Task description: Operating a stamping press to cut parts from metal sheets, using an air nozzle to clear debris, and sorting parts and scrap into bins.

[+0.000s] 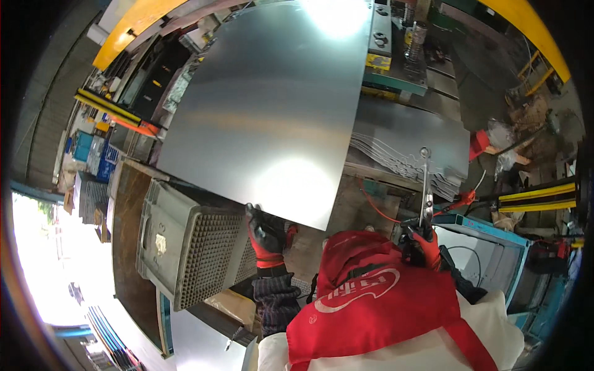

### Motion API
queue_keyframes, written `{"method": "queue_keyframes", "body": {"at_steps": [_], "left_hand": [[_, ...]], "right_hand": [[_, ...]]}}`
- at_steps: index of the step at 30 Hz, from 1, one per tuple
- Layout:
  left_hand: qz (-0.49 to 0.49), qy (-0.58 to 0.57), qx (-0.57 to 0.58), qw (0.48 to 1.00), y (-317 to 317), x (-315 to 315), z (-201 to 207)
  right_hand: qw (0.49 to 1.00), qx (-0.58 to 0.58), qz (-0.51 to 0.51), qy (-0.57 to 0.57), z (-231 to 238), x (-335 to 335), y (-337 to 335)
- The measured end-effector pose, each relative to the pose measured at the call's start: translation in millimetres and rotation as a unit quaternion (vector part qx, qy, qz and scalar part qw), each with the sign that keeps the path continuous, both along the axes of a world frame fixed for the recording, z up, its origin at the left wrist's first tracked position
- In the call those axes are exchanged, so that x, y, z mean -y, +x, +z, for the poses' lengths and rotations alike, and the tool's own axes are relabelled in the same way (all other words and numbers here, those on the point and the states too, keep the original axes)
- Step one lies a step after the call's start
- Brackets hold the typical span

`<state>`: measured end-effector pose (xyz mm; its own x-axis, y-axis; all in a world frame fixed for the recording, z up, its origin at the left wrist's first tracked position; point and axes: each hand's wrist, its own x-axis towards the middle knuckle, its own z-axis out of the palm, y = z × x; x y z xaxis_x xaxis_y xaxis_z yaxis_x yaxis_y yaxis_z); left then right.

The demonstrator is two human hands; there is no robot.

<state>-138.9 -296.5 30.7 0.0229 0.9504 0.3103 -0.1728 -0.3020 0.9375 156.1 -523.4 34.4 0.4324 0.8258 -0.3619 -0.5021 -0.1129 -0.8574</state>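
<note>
A large, shiny metal sheet [266,111] stretches from my left hand up to the machine ahead. My left hand [266,234], in a black and red glove, has its fingers closed at the sheet's near edge. My right hand [422,244], gloved the same way, is wrapped round a long silvery metal tool [427,185] with a small round end. That tool points away from me, its tip over a stack of cut metal sheets [408,133] with wavy edges. The thumb side of my right hand is partly hidden.
A grey plastic crate [167,241] with a grid base stands tilted at the left. Yellow and black bars [108,106] flank the machine on both sides. A teal-framed bin [495,241] is at the right, near a red cable [378,209]. A spring post [416,40] rises at the machine's back.
</note>
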Motion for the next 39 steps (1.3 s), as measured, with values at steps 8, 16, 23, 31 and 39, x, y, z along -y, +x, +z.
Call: {"method": "queue_keyframes", "body": {"at_steps": [8, 16, 23, 31, 39], "left_hand": [[-0.110, -0.153, 0.165, 0.968, 37.2, -36.4, 36.7], [-0.075, -0.253, 0.289, 0.920, 29.0, -55.9, -7.2], [-0.036, -0.318, 0.314, 0.894, 26.4, -58.5, -39.4], [0.036, -0.271, 0.322, 0.907, 36.8, -45.4, -0.5], [-0.048, -0.326, 0.434, 0.839, 39.8, -50.2, -21.3]], "right_hand": [[0.976, -0.213, 0.048, 0.000, 12.2, -9.2, -30.6], [0.985, -0.171, -0.003, -0.024, -19.3, -26.7, -68.1], [0.980, -0.191, -0.037, -0.033, -55.4, -27.9, -66.6], [0.956, -0.293, 0.020, -0.019, -57.6, -61.4, -32.2], [0.992, -0.108, -0.021, -0.068, -11.1, -94.8, -35.0]]}}
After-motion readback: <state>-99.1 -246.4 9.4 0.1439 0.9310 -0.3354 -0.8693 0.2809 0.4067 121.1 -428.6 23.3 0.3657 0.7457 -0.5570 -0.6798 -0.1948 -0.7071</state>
